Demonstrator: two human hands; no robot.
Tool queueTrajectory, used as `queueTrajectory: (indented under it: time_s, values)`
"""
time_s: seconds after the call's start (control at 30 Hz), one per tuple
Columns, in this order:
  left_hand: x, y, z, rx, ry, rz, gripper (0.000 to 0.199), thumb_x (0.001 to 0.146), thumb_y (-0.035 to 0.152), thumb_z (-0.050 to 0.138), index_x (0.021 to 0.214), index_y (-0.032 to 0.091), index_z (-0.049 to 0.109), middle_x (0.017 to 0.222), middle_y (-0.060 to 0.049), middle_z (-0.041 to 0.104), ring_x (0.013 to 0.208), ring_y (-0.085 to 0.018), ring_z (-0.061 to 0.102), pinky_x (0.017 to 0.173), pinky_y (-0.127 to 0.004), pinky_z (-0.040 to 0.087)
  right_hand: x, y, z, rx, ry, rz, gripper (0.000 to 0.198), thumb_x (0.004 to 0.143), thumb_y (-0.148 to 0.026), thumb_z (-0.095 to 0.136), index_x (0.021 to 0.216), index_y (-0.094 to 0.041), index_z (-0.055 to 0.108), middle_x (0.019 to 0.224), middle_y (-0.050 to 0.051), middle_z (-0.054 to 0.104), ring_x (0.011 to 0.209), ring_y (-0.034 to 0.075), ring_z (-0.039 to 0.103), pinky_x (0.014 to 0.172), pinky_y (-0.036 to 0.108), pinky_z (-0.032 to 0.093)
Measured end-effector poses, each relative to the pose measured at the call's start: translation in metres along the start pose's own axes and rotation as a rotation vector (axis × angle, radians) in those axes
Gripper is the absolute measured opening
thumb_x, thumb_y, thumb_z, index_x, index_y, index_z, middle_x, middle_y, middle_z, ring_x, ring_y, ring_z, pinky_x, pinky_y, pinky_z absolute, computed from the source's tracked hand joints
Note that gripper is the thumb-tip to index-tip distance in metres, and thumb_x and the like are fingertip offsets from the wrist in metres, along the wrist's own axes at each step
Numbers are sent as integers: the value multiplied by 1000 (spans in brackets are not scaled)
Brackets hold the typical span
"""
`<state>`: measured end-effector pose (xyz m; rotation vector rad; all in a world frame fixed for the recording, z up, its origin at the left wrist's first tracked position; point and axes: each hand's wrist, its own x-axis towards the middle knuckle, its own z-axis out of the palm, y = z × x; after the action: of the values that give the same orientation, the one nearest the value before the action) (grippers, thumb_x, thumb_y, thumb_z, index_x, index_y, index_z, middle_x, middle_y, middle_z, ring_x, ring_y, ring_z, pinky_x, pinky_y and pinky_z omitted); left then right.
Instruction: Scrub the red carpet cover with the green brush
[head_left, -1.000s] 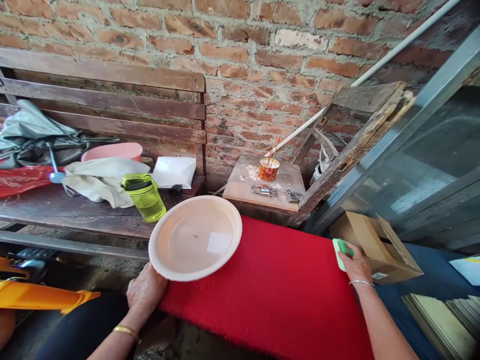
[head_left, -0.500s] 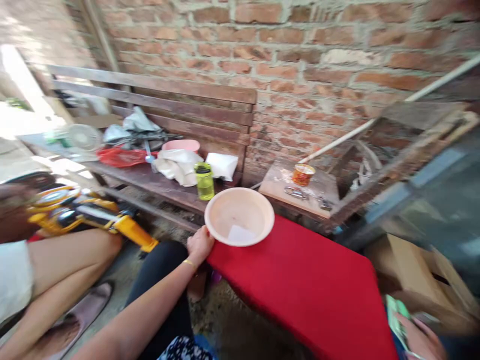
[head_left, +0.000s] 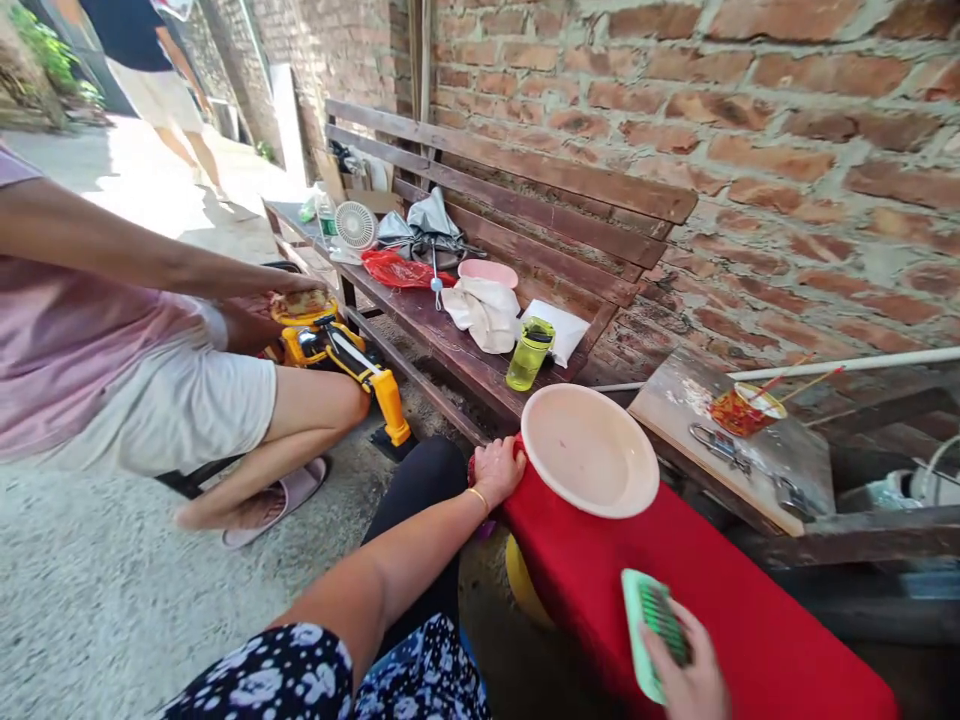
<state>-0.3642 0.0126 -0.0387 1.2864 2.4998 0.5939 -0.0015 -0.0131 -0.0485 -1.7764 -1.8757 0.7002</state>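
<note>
While R hand (head_left: 694, 665) grips a lt-green brush (head_left: 638, 625) w/ darker green bristles on basin's (head_left: 589, 448) nr side, L hand (head_left: 499, 470) touches red-covered table (head_left: 765, 610) left of basin; can't tell if gripping.

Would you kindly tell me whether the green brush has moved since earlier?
Yes: against the basin, the green brush has shifted closer, away from the right end of the red cloth.

Yellow-green bottle (head_left: 529, 358), pink bowl (head_left: 490, 272) and red bag (head_left: 401, 270) on wooden bench (head_left: 427, 313).

The bottom edge cuts off the right hand (head_left: 691, 662) near its wrist.
</note>
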Motion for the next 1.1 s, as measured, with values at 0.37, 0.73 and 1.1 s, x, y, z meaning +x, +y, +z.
queueTrajectory:
  time_s: [0.37, 0.73, 1.1]
  values:
    - [-3, 1, -4, -41, -31, 12, 33, 101, 35, 44, 119, 15, 63, 116, -16, 68, 110, -31, 62, 93, -45, 36, 7, -113, 81, -368, -48, -269, 57, 93, -49, 36, 138, -18, 52, 99, 16, 62, 95, 34, 63, 87, 47, 51]
    - [-3, 2, -5, -35, -38, 8, 32, 99, 34, 46, 118, 16, 64, 113, -14, 67, 108, -30, 61, 92, -44, 37, 23, -130, 59, -415, -67, 179, 71, 82, -55, 51, 137, -10, 50, 109, 22, 67, 106, 36, 64, 88, 44, 50]
    - [-3, 1, -4, -47, -36, 19, 30, 99, 34, 46, 115, 16, 64, 111, -15, 68, 106, -30, 63, 91, -44, 38, 21, -68, 8, -483, 33, 312, 84, 80, -62, 49, 146, -12, 44, 106, 21, 69, 102, 40, 64, 83, 49, 51]
